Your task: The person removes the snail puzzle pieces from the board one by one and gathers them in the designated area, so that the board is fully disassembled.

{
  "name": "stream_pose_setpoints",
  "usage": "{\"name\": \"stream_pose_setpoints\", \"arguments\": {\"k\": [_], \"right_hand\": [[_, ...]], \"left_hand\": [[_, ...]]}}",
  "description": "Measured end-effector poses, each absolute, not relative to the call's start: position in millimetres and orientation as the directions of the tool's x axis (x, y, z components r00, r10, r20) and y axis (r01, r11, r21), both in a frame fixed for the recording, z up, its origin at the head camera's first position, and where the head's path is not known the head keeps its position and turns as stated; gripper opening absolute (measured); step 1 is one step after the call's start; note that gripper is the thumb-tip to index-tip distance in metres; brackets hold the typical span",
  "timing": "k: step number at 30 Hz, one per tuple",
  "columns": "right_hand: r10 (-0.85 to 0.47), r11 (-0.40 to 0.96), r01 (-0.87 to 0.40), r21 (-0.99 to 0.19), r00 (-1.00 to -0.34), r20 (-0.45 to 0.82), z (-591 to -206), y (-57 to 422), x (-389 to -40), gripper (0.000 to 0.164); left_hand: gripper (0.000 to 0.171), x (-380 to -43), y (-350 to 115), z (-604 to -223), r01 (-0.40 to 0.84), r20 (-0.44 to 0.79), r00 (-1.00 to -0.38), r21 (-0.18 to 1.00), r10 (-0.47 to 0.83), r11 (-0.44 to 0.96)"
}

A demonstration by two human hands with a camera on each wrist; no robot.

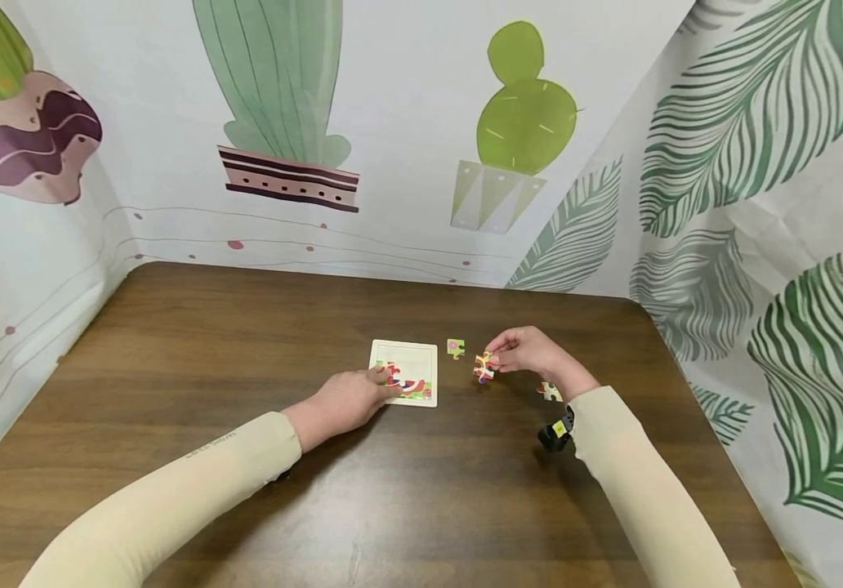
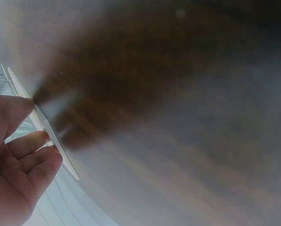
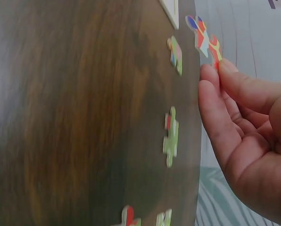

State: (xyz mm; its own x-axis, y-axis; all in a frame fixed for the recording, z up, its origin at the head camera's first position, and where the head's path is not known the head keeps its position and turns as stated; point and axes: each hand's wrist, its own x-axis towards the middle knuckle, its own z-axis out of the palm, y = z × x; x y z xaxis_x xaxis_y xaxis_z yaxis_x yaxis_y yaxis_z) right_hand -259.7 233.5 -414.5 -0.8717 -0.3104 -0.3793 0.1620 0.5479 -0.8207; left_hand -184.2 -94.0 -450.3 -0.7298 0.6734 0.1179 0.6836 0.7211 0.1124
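A square white-rimmed puzzle board point(image 1: 426, 353) lies on the table with red, white and green pieces set along its lower part. My left hand point(image 1: 344, 402) holds the board at its lower left corner, thumb and curled fingertips on it; the left wrist view shows the board point(image 2: 67, 162) edge-on beneath them. To the right of the board, my right hand point(image 1: 529, 351) pinches a red, yellow and blue jigsaw piece point(image 1: 483, 369) between thumb and fingers. That jigsaw piece point(image 3: 202, 38) is raised above the table in the right wrist view.
A loose green and pink jigsaw piece point(image 1: 455, 348) lies between board and right hand. Another loose piece point(image 1: 550, 392) is partly hidden by the right wrist. Several pieces, including a green one point(image 3: 170, 141), show in the right wrist view. A patterned curtain point(image 1: 407, 163) stands behind the brown table point(image 1: 245, 327).
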Motion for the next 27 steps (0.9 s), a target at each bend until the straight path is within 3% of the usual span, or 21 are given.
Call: {"name": "stream_pose_setpoints", "arguments": {"k": [27], "right_hand": [[-0.302, 0.554, 0.191, -0.811, -0.861, -0.409, -429, 266, -260, 0.025]], "left_hand": [[0.027, -185, -96, -452, 0.681, 0.118, -0.733, 0.115, 0.670, 0.724]]}}
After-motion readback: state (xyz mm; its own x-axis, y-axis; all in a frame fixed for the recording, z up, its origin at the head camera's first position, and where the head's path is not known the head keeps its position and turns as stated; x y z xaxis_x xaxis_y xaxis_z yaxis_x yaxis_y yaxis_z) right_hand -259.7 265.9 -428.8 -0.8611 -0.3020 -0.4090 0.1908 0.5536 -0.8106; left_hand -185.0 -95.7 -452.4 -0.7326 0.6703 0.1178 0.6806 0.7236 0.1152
